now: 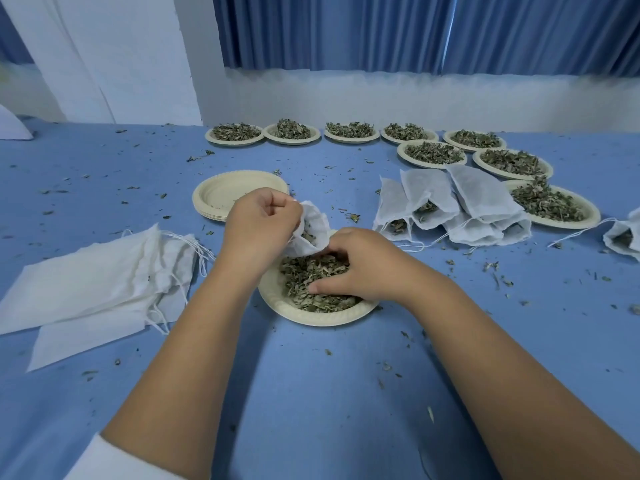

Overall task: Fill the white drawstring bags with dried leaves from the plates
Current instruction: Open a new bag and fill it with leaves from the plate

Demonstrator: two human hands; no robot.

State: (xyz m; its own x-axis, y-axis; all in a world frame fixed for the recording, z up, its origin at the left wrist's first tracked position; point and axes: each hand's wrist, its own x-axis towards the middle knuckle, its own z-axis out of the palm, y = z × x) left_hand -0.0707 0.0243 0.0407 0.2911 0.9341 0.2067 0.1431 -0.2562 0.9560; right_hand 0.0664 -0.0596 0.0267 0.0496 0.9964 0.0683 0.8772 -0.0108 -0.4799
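— Hands first: what does the left hand [263,220] have?

— The mouth of a white drawstring bag [317,233]. Thumb and curled fingers pinch the cloth, holding the bag up over the far rim of the nearest plate [311,318]. Some leaves show inside the opening.

— And the right hand [356,268]?

— It is down in the dried leaves [304,277] heaped on that same plate, fingers bent and close together over a clump, just beside the bag's mouth. The tips are buried, so I cannot tell how much they grasp.

— Where does that plate sit?

— Around the middle of the blue tabletop [311,393], toward the near edge.

— What else is on it?

— A stack of empty plates [221,192] just beyond the left hand. Flat empty bags [97,282] lie piled by the left edge, strings trailing. Filled bags [450,206] lean on one another to the right, and one more filled bag [623,237] is cut off at the right edge.

— More leaves?

— A row of heaped plates [349,133] runs along the far edge and curves down toward the far right corner. Leaf crumbs [495,268] are scattered over the whole cloth.
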